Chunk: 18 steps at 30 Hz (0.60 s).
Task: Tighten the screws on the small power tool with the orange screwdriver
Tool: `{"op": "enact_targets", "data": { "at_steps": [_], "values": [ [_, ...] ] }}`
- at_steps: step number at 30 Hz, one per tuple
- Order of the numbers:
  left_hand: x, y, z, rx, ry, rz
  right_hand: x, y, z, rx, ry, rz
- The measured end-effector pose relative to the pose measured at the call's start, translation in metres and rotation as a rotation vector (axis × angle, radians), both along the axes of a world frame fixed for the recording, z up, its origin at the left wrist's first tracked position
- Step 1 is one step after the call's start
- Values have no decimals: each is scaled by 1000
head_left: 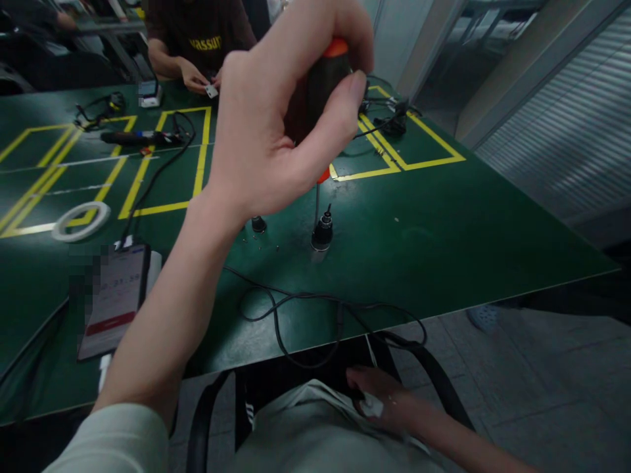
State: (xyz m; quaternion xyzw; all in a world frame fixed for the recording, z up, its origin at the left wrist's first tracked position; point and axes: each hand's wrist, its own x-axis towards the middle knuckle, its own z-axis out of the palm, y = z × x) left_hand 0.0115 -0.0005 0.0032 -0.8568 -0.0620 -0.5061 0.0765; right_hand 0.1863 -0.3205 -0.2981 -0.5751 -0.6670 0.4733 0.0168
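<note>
left hand [276, 125] is raised over the green table [444, 223], fingers curled tight around one black-and-orange screwdriver [320, 85], whose shaft is pointed down beside one small black connector [322, 233] standing upright. one black cap [258, 225] is seen near it. right hand [379, 397] is rested in the lap, loosely curled; a grip cannot be told.

L hand [276, 125] raised, fingers curled; R hand [384, 397] low, lap.
</note>
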Motion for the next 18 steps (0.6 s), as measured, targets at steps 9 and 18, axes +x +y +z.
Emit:
{"op": "enact_targets", "data": {
  "at_steps": [9,18],
  "values": [
    [1,-3,1,-54,-3,66,-16,-14,30,-191,33,-166],
    [2,-3,-2,-118,-54,81,-11,-19,8,35,343,-64]
  ]
}}
